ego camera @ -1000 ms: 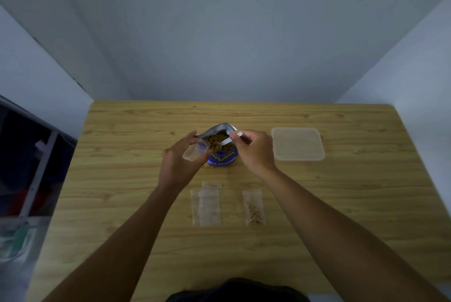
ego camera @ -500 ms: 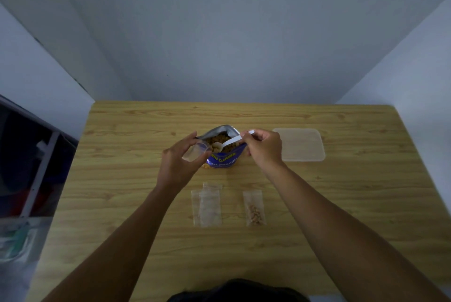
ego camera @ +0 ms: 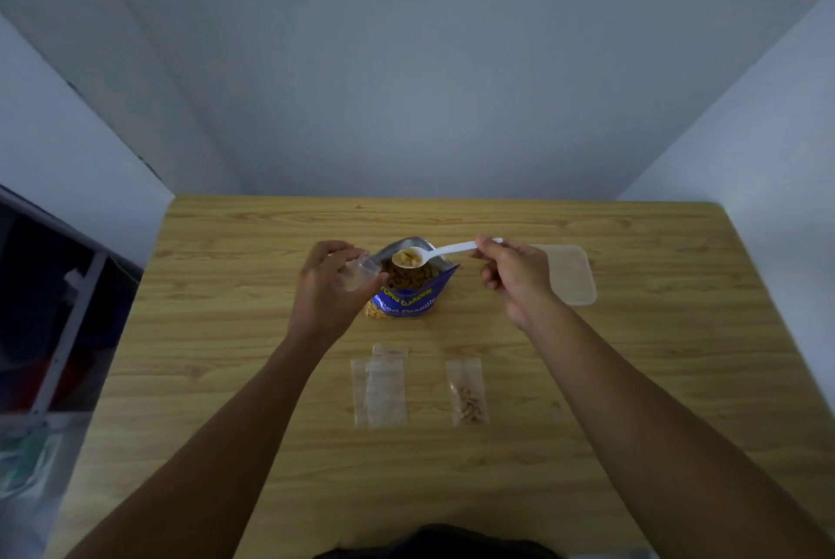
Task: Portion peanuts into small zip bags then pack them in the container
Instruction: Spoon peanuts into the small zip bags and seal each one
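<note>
We see the right hand (ego camera: 515,276) pinching a white spoon (ego camera: 433,252) of peanuts (ego camera: 409,259) above the blue peanut bag (ego camera: 413,287) — left hand (ego camera: 327,287), at nine o'clock of it, grips a small zip bag (ego camera: 359,273); the container (ego camera: 567,273) lies at three o'clock.

- My left hand (ego camera: 332,287) and right hand (ego camera: 515,276) are bare: no gloves, rings or watch.
- Both my forearms show no sleeves.

At the frame's centre the peanut bag (ego camera: 409,292) stands on the bench (ego camera: 677,377), with the container (ego camera: 570,280) to its right. Lower centre lie what seem to be stacked zip bags (ego camera: 379,391), a filled bag (ego camera: 468,393) just right of them.
</note>
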Demonstrator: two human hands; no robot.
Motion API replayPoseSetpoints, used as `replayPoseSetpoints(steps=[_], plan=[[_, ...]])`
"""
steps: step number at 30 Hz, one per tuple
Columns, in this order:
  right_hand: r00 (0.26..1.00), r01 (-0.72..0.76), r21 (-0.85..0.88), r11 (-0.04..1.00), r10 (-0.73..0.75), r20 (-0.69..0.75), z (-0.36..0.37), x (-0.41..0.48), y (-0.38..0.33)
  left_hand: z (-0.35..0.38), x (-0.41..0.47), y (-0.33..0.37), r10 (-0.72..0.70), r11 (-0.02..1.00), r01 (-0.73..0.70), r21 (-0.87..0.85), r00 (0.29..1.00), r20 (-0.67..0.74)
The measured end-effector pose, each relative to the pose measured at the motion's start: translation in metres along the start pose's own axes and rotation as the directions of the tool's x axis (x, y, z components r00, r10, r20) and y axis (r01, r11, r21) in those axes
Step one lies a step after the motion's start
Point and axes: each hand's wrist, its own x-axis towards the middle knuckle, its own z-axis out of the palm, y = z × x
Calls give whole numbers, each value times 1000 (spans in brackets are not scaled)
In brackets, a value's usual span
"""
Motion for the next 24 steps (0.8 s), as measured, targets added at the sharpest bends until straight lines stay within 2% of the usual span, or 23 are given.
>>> replayPoseSetpoints(steps=[4, 9, 14, 16, 18, 21, 24], plan=[[991, 121, -16, 993, -120, 59, 0, 0, -20, 0, 6, 6, 19, 1000, -18, -6, 1000, 25], [937, 334, -160, 929, -310, 158, 15, -12, -39, 9, 12, 22, 56, 998, -55, -24, 997, 46], [804, 569, -343, 748, -417, 424, 29, -30, -46, 13, 12, 38, 69, 994, -61, -87, 994, 90], [752, 629, -362, 688, -421, 507, 30, -33, -48, 13, 11, 40, 64, 993, -55, -103, 994, 91], [714, 663, -331, 672, -434, 549, 29, -33, -51, 13, 10, 36, 37, 994, -28, -107, 996, 82], [698, 681, -262, 684, -497, 516, 22, -28, -57, 7, 7, 28, 0, 994, 6, -106, 999, 52], [733, 664, -195, 721, -577, 361, 13, -20, -57, 0, 4, 20, -23, 995, 26, -93, 999, 27]])
